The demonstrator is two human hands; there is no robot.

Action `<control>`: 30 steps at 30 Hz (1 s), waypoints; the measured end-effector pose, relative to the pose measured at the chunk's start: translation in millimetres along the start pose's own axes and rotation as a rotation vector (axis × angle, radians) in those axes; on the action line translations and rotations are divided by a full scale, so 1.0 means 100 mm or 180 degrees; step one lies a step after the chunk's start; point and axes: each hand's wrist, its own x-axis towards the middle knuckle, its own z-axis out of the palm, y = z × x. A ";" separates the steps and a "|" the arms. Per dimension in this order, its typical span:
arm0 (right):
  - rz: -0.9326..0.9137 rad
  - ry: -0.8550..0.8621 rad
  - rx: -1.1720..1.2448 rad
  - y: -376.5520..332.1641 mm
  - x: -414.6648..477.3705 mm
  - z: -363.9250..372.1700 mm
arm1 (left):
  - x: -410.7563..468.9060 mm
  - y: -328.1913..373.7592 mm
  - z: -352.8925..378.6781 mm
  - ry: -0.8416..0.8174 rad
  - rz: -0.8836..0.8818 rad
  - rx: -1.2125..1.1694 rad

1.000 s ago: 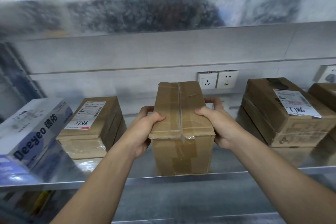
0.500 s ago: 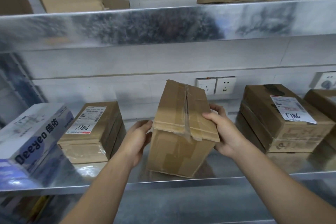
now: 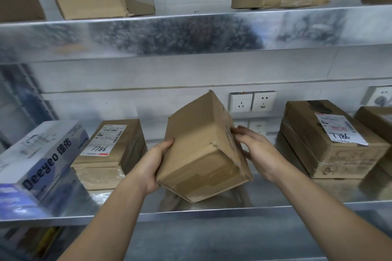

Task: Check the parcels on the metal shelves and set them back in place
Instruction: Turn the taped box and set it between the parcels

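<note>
- One cardboard parcel [image 3: 203, 146], tilted over the lower metal shelf [image 3: 212, 213], between our hands.
- Left hand [image 3: 152, 163] grips its left edge, thumb on top.
- Right hand [image 3: 258, 150], fingers straight, touches its right face.
- Marked 7786, flanking it: left box [image 3: 114, 154], right box [image 3: 314, 133].

The left hand [image 3: 153, 163] shows only its thumb on the tilted cardboard parcel [image 3: 197, 146]; its fingers are hidden beneath, as are the parcel's far and under faces, and I cannot tell whether its lowest corner touches the lower shelf [image 3: 212, 214]. The cartons on the upper shelf [image 3: 191, 32] are cut off by the top edge, the Deeyeo box [image 3: 40, 161] by the left edge and the far-right carton [image 3: 379, 121] by the right edge. On the left label [image 3: 105, 140] and the right label [image 3: 339, 129] only the handwritten 7786 can be read, the print being too small.
</note>
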 end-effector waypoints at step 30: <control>0.1031 -0.0249 -0.0113 -0.01 0.11 0.10 | 0.07 0.06 0.15 0.0018 0.0462 0.1242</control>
